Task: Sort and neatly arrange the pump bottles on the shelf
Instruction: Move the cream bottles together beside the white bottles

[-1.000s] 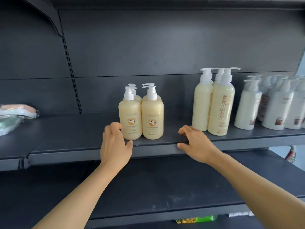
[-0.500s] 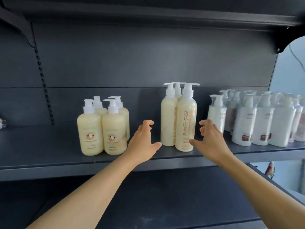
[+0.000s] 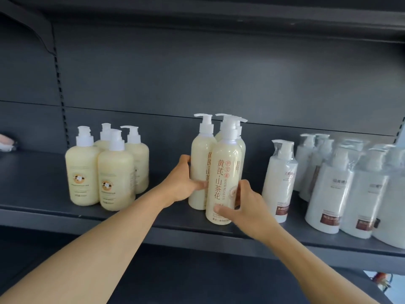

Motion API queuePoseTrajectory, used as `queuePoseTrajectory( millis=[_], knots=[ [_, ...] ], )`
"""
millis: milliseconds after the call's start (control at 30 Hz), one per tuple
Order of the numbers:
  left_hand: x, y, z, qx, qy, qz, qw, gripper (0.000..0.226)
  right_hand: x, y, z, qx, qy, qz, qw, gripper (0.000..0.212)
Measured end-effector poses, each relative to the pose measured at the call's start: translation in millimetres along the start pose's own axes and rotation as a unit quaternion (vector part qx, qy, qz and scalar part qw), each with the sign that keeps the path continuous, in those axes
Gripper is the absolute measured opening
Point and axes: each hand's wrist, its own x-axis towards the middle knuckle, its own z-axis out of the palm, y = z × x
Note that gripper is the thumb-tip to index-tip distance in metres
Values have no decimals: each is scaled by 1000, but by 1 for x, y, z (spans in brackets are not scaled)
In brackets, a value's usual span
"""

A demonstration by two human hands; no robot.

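Observation:
Tall cream pump bottles with orange lettering stand mid-shelf. My left hand (image 3: 183,182) grips the left tall bottle (image 3: 200,163) from its left side. My right hand (image 3: 242,208) holds the front tall bottle (image 3: 224,172) low on its right side, thumb across its label. More tall bottles (image 3: 241,143) stand behind, mostly hidden. To the left is a group of short cream pump bottles (image 3: 99,170) with round orange labels. To the right stand several white pump bottles (image 3: 279,181) in clear wrap.
The dark metal shelf (image 3: 43,207) runs the full width, with bare surface at its far left and between the groups. A pink and white packet (image 3: 6,142) lies at the left edge. A lower shelf (image 3: 197,277) sits beneath my arms.
Both hands have moved forward from open poses in front of the shelf and closed around the tall cream bottles. The view has shifted closer and to the right.

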Motion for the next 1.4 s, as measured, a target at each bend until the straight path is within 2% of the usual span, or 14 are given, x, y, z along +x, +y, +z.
queuePoseTrajectory(
  millis=[300,400,800,967,1300,1400],
  knots=[
    [4,-12,-35,36,-22,-30,999,63,-1,-6,0,17,-14,-2,1000,63],
    [8,-18,-47,27,-31,-32,999,59,0,-12,8,17,-13,-1,1000,67],
    [26,-32,-53,-56,-80,-26,995,53,10,-33,47,23,49,32,998,60],
    [23,-45,-45,37,-89,-21,995,68,3,-32,45,27,-4,44,999,62],
    [22,-43,-42,17,-97,-48,994,60,2,-35,46,10,-6,40,999,61],
    [17,-43,-44,37,-106,-49,993,69,3,-36,47,8,-11,38,999,59]
  ],
)
